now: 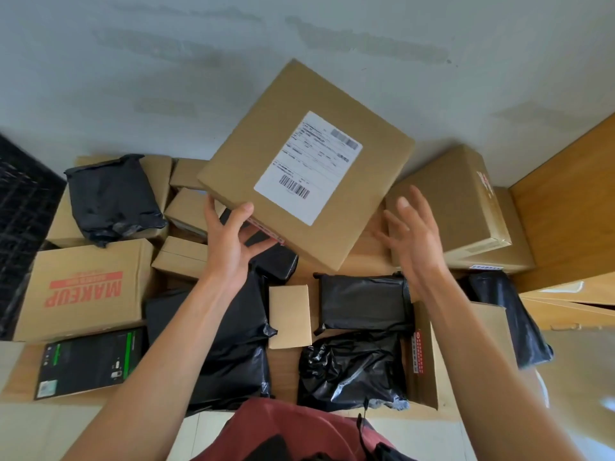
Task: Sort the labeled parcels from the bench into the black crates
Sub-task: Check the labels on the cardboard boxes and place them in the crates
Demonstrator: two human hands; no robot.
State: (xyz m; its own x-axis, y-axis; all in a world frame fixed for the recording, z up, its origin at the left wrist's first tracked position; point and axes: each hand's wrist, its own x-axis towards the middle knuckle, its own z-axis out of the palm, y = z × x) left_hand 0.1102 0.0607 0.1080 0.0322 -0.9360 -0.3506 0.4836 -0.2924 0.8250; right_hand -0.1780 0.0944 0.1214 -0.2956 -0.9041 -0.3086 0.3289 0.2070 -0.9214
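A brown cardboard parcel (299, 138) with a white shipping label (307, 168) is lifted and tilted above the bench pile. My left hand (231, 241) grips its near left corner, thumb on top and fingers underneath. To the parcel's right, my right hand (412, 234) hovers with fingers spread, holding nothing and not touching the box. A black crate (20, 221) shows at the left edge. Below lie more parcels: black plastic bags (352, 367) and cardboard boxes (456, 201).
The wooden bench (283, 371) is crowded with a MAKEUP box (83, 291), a dark printed box (88, 361), a small plain box (289, 316) and a black-wrapped parcel (113, 197). A grey wall (199, 61) stands behind. Wooden furniture (565, 221) sits at right.
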